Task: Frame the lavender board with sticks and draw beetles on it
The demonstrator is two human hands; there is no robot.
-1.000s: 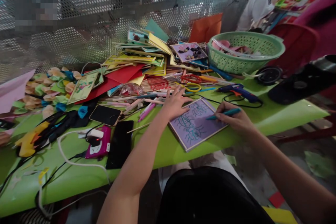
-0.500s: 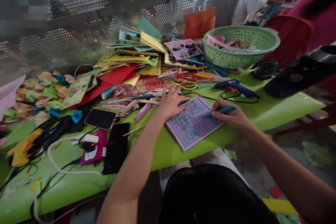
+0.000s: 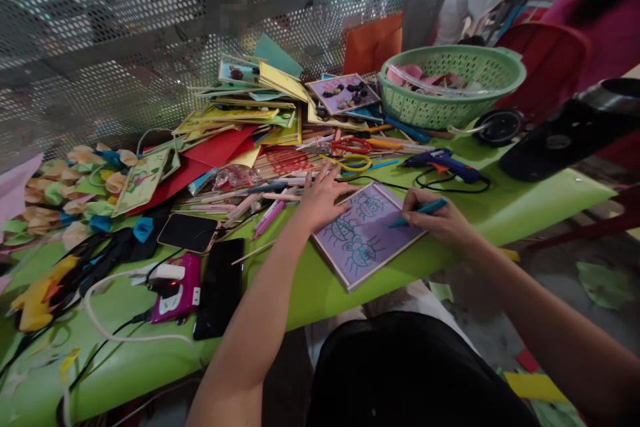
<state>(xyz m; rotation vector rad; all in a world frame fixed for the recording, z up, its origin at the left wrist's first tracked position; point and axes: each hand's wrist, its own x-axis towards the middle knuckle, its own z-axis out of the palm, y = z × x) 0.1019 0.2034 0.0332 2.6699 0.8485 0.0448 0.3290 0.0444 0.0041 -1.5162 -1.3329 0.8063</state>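
A purple card [image 3: 380,245] with a pale stick border lies tilted near the table's front edge. Teal line drawings of several round bugs with legs cover its left and middle parts. My left hand [image 3: 324,199] rests with spread fingers on the card's upper left edge, its fingertips reaching toward the pens behind. In my right hand [image 3: 437,217] a teal marker [image 3: 425,209] is pinched, its tip at the card's right part; I cannot tell whether the tip touches the surface. The right hand lies over the card's right corner.
Behind the card are yellow-handled scissors [image 3: 353,163], loose pens and a blue glue gun [image 3: 443,163]. A green basket [image 3: 450,110] and a black bottle [image 3: 560,140] stand right. Left lie phones [image 3: 220,287], a magenta power strip [image 3: 180,287] and a yellow glue gun [image 3: 43,293]. Framed cards [image 3: 250,113] are piled behind.
The view has shifted slightly. The marker's tip remains over the right part of the card, and both hands keep nearly the same places.
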